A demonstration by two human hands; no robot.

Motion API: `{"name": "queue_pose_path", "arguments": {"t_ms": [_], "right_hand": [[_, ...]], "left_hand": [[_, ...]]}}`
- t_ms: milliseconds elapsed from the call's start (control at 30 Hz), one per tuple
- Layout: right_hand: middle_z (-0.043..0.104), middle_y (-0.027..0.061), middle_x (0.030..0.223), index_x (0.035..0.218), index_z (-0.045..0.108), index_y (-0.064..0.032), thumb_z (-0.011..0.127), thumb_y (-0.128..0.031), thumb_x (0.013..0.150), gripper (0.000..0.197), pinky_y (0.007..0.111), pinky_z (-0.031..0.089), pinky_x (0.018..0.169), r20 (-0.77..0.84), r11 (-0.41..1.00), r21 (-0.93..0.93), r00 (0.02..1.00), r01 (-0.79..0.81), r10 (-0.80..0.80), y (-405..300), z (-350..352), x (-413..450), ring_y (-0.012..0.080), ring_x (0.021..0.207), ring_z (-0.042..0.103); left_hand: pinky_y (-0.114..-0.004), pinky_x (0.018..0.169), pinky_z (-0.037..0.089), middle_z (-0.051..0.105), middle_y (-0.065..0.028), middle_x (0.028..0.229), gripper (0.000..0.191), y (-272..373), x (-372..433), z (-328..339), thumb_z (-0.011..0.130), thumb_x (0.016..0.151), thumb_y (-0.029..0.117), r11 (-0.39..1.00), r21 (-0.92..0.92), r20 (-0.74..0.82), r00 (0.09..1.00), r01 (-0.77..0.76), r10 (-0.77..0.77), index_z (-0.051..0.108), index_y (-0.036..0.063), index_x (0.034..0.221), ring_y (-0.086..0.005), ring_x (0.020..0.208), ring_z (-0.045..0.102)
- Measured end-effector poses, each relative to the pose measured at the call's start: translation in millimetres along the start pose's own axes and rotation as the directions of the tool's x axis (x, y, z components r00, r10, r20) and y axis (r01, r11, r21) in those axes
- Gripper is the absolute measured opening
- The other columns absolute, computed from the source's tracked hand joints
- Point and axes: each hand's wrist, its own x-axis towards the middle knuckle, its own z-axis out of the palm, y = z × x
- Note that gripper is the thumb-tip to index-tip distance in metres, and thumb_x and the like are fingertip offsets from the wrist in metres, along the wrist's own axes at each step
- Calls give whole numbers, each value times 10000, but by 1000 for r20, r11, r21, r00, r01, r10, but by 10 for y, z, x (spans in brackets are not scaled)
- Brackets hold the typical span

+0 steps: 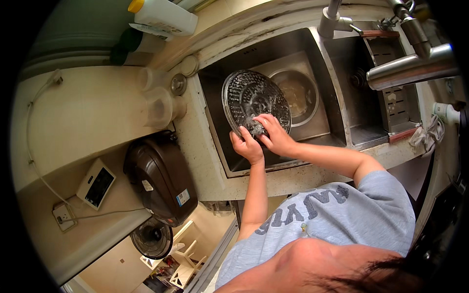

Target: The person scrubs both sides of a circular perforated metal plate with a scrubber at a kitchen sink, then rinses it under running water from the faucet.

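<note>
My left hand (247, 146) grips the near rim of a round, shiny metal tray or lid (253, 91), thumb on top. The disc is tilted over the large left sink basin (307, 51), its dark surface streaked with white suds. My right hand (276, 137) presses a silvery scouring pad (257, 128) against its near part; the fingers partly cover the pad. Below and right of the disc, a round metal bowl (309, 95) with cloudy liquid sits on the basin floor. The disc hides part of the bowl's left side.
A large faucet (406, 69) overhangs the smaller right basin (344, 55), which has a slotted metal tray (397, 95). A cloth (427, 135) lies at the right edge. Clear plastic containers (157, 106), a metal lid (178, 84) and a brown appliance (163, 179) stand left.
</note>
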Motion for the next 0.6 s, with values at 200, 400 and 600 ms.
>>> {"name": "queue_pose_path", "arguments": {"t_ms": [200, 400, 600], "right_hand": [[406, 199, 1150, 1230, 389, -21, 505, -11, 749, 495, 438, 394, 887, -172, 754, -487, 895, -441, 413, 1456, -161, 186, 382, 1058, 400], [467, 151, 1171, 1142, 509, -20, 557, -96, 734, 418, 385, 451, 837, -84, 528, -733, 827, -429, 556, 1702, -402, 309, 323, 1058, 477], [491, 124, 1139, 1128, 539, -7, 627, -157, 745, 421, 291, 407, 862, 4, 701, 474, 798, -533, 603, 716, -390, 277, 180, 1041, 484]], "left_hand": [[-288, 653, 423, 556, -57, 798, 173, -24, -18, 40, 494, 906, 128, 997, 47, 32, 997, -65, 63, 543, -38, 887, -140, 703, 496], [-323, 604, 410, 507, -115, 801, 129, 264, -34, -14, 531, 869, 89, 957, 128, 79, 964, -262, 253, 542, -38, 852, -234, 676, 506], [-322, 576, 404, 508, -99, 785, 113, 231, -57, 175, 544, 857, 86, 956, 57, 104, 954, -286, 279, 554, -24, 835, -215, 643, 498]]}}
